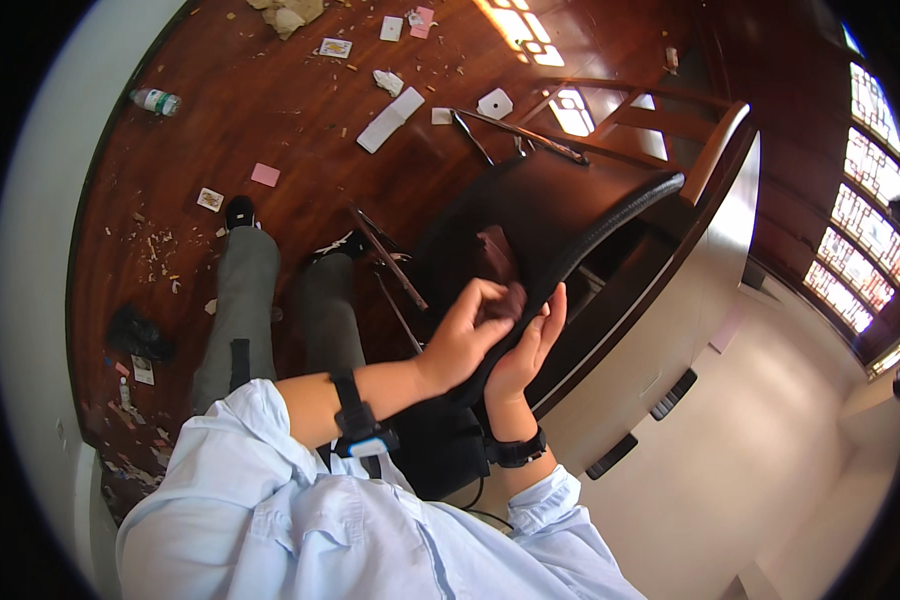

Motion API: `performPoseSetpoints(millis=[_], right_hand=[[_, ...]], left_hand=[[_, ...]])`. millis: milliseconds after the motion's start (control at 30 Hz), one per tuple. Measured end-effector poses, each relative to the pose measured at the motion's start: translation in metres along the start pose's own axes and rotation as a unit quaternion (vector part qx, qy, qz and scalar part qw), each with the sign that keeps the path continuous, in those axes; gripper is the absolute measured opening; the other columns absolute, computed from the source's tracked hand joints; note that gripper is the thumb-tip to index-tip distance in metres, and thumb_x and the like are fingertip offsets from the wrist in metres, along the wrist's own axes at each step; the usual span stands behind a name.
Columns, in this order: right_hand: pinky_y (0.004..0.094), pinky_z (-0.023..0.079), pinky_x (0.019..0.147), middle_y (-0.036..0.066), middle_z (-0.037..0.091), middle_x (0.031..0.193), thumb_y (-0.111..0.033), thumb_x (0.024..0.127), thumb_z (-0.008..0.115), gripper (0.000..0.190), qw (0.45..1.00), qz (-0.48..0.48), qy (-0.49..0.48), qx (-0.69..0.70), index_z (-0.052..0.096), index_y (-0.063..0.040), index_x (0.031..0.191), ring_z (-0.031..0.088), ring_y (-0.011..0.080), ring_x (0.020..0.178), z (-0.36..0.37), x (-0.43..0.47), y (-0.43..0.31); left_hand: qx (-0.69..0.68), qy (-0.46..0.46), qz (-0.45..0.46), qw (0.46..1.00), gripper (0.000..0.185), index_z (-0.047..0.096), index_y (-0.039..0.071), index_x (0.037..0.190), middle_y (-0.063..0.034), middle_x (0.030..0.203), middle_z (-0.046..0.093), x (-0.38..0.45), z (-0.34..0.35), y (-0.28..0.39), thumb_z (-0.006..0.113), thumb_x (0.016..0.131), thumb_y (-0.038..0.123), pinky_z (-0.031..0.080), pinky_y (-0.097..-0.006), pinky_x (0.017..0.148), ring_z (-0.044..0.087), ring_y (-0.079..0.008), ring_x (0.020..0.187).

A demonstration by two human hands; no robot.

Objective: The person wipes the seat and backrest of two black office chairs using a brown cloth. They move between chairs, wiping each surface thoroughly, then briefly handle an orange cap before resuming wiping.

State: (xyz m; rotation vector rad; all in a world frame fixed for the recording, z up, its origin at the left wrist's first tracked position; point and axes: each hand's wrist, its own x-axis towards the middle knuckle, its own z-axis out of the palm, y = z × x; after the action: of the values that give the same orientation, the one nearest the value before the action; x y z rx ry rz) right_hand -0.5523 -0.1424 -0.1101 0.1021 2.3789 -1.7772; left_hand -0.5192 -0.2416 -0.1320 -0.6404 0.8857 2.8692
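Note:
My left hand [461, 334] pinches a crumpled dark brown cloth [499, 259] and presses it to the dark leather-look panel of a chair [547, 199]. Part of the cloth lies spread over the panel. At the panel's stitched near edge, my right hand [525, 349] holds on with its fingers stretched upward along the outer side. Thin metal legs [390, 259] show beyond the panel. Both wrists carry black straps. Which part of the chair the panel forms is hard to tell.
A long cream-topped table [667, 337] with dark edging runs along the right, bearing black objects [673, 394]. Behind the chair stands a wooden chair [645, 120]. Playing cards [335, 48], paper scraps [391, 120], a plastic bottle [155, 101] and a black bag [139, 334] litter the wooden floor.

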Motion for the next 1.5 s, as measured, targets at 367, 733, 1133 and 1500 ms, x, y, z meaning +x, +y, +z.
performPoseSetpoints(millis=[367,733,1133,1500], right_hand=[[0.0340,0.037,0.106,0.009,0.040,0.139,-0.015,0.102,0.038,0.052,1.000,-0.008,-0.024,0.002,0.021,-0.008,0.150,0.045,0.0197,0.125,0.002,0.001,-0.008],[0.0342,0.026,0.113,0.014,0.037,0.142,-0.016,0.104,0.035,0.044,0.999,-0.026,-0.004,-0.045,0.027,0.001,0.143,0.038,0.0211,0.131,0.000,0.012,0.004],[0.0357,0.033,0.109,0.015,0.044,0.137,-0.007,0.096,0.049,0.027,0.972,-0.149,-0.031,-0.180,0.051,-0.001,0.122,0.045,0.0246,0.125,-0.024,0.050,-0.030],[0.0420,0.030,0.109,0.003,0.069,0.085,-0.012,0.090,0.053,0.017,0.844,-0.333,-0.031,-0.419,0.069,-0.012,0.096,0.063,0.0208,0.087,-0.010,0.246,-0.052]], left_hand=[[0.249,-0.024,0.276,0.928,0.033,0.049,0.005,0.107,-0.0137,0.110,0.049,0.027,0.013,0.004,0.063,0.078,-0.002,0.039,-0.0401,0.095,0.046,-0.0320,0.108],[0.140,-0.002,0.185,0.973,0.025,0.048,0.003,0.105,-0.0104,0.102,0.054,0.125,0.034,0.000,0.065,0.088,0.007,0.044,-0.0336,0.083,0.053,-0.0216,0.093],[0.305,0.121,0.021,0.944,0.029,0.053,0.002,0.096,-0.0132,0.091,0.061,0.169,-0.113,-0.132,0.072,0.079,0.016,0.049,-0.0358,0.079,0.060,-0.0239,0.088],[0.026,-0.060,0.022,0.998,0.020,0.053,0.008,0.111,0.0004,0.101,0.054,0.087,-0.008,0.019,0.058,0.091,0.008,0.039,-0.0247,0.089,0.048,-0.0073,0.099]])
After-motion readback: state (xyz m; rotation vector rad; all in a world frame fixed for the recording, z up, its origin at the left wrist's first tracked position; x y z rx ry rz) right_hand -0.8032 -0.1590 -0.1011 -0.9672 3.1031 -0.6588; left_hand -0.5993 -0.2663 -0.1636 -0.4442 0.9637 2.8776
